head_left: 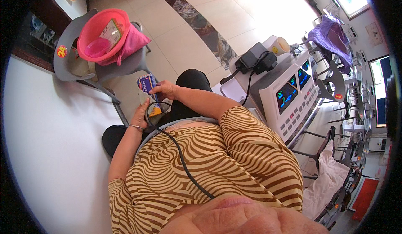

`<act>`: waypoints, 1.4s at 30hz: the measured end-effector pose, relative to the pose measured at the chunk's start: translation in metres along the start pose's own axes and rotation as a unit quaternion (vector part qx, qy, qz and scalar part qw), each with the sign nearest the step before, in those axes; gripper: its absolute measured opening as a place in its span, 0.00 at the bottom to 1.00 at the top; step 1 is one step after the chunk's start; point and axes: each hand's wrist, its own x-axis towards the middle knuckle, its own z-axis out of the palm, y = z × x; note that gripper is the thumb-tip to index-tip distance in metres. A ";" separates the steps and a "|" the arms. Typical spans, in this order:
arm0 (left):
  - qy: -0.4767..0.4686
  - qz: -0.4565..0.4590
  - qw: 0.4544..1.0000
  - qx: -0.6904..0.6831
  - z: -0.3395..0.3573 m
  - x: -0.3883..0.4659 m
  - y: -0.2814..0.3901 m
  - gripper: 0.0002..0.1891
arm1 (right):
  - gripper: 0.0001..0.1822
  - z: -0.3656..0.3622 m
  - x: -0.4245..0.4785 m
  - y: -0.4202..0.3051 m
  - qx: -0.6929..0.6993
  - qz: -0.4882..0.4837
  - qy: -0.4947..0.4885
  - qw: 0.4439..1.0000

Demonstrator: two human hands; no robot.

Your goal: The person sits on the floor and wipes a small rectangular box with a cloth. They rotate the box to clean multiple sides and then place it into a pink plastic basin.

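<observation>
In front of my lap is a small blue printed carton [147,86] that bears writing, held between both hands. My right hand [166,90] grips its right side, thumb lying across the face. My left hand [140,114], with a bracelet at the wrist, holds it from the lower left. Pale, thin material [143,97] lies against the carton near my left thumb; I cannot tell what it is. A yellow-orange part [155,110] shows at the lower end. Across the front of my body runs a black cable [179,146], looping past my left hand.
A grey chair [67,62] ahead-left carries a pink basin [125,17] with a pink cloth [133,44] over its side. To my right stands a device with lit screens [286,94], bearing a black power adapter [251,57] and a paper cup [280,45]. A white wall [53,139] is close left.
</observation>
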 end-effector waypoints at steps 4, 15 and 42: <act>-0.016 0.050 0.999 0.009 0.003 -0.002 0.001 0.26 | 0.24 0.001 -0.001 -0.001 -0.006 0.001 0.009 1.000; -0.014 0.039 0.994 -0.101 -0.001 -0.003 0.002 0.22 | 0.21 0.010 -0.010 -0.011 0.021 0.010 0.018 1.000; 0.056 0.304 0.929 0.202 0.005 0.012 0.017 0.26 | 0.18 0.005 0.004 0.015 -0.185 -0.025 -0.013 0.982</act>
